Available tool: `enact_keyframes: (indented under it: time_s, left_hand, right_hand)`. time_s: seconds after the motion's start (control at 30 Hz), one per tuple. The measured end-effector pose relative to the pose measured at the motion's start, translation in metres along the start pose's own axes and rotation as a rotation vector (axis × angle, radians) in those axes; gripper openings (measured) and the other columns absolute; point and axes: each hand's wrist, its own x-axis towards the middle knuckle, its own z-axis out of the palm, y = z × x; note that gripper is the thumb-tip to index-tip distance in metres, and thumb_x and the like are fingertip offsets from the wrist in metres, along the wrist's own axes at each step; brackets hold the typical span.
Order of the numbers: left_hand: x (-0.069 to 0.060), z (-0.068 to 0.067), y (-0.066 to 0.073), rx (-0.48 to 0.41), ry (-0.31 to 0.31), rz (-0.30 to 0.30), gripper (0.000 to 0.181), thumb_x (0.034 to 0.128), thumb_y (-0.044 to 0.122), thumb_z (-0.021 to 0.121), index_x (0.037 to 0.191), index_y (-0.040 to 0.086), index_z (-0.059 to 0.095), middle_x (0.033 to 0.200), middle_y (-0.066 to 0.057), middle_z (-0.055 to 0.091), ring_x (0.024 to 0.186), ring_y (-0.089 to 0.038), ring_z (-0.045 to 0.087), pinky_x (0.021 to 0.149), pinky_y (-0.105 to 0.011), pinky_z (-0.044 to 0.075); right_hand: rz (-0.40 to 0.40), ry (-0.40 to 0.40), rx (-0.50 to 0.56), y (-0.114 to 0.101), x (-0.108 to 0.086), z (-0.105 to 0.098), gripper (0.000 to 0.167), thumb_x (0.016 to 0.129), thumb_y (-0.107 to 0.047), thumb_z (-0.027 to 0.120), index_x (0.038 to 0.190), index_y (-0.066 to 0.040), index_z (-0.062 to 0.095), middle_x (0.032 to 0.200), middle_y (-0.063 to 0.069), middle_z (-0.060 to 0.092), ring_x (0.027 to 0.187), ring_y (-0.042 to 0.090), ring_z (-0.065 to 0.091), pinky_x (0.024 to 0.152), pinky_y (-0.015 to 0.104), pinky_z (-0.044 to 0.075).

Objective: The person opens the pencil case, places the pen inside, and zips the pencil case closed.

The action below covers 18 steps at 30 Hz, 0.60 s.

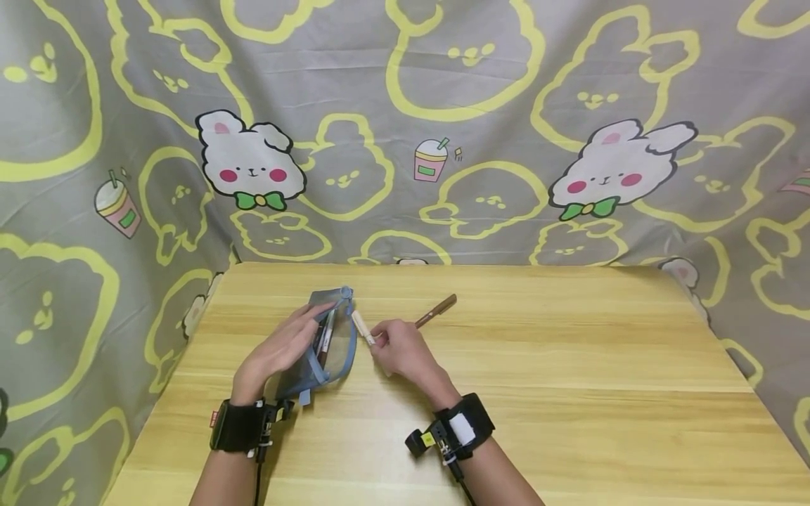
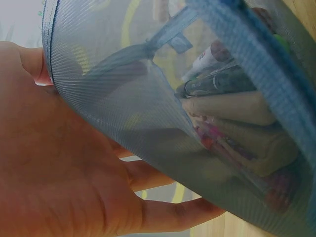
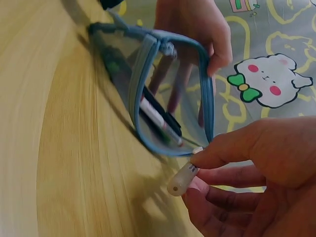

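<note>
A blue-edged mesh pencil case (image 1: 349, 351) stands unzipped, its mouth facing right. My left hand (image 1: 278, 350) grips its far side, with the thumb at the rim and the fingers spread along the outer mesh. Through the mesh in the left wrist view, several pens and markers (image 2: 232, 106) lie inside. Just right of the opening, my right hand (image 1: 405, 348) pinches a cream-coloured pen (image 1: 362, 327) between thumb and fingers. The pen's rounded end (image 3: 181, 181) sticks out in the right wrist view; the fingers cover its middle.
A brown pen (image 1: 438, 309) lies on the wood-grain table (image 1: 569, 379) beyond my right hand. Patterned grey cloth (image 1: 354, 84) hangs behind the table and along both sides. Each wrist wears a black strap with a camera and cable.
</note>
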Motion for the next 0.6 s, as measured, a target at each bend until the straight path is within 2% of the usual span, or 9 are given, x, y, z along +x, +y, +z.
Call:
enact_keyframes:
  time_s: [0.23,0.43,0.6]
  left_hand:
    - [0.002,0.000,0.003,0.008,-0.002,-0.034,0.056,0.1117,0.031,0.017,0.162,0.011,0.032,0.165,-0.027,0.022,0.151,-0.051,0.014,0.114,-0.076,0.013]
    - [0.003,-0.001,0.004,0.024,0.002,-0.044,0.056,0.1114,0.029,0.015,0.162,0.012,0.033,0.165,-0.028,0.022,0.150,-0.052,0.017,0.113,-0.075,0.016]
    - [0.004,0.001,0.002,0.019,0.001,-0.039,0.056,0.1116,0.029,0.015,0.162,0.010,0.033,0.164,-0.030,0.022,0.149,-0.053,0.019,0.113,-0.076,0.017]
  right_hand:
    - [0.027,-0.010,0.144,-0.014,0.005,0.009,0.027,0.089,0.001,0.070,0.117,0.005,0.072,0.086,0.006,0.070,0.065,0.012,0.064,0.055,0.025,0.055]
    - [0.072,-0.001,0.177,-0.024,0.015,0.019,0.027,0.089,-0.003,0.072,0.116,0.003,0.074,0.085,0.005,0.071,0.066,0.012,0.065,0.056,0.024,0.054]
    - [0.117,-0.014,0.234,-0.031,0.023,0.029,0.031,0.091,-0.002,0.071,0.122,0.005,0.071,0.081,0.005,0.073,0.062,0.016,0.070,0.054,0.025,0.056]
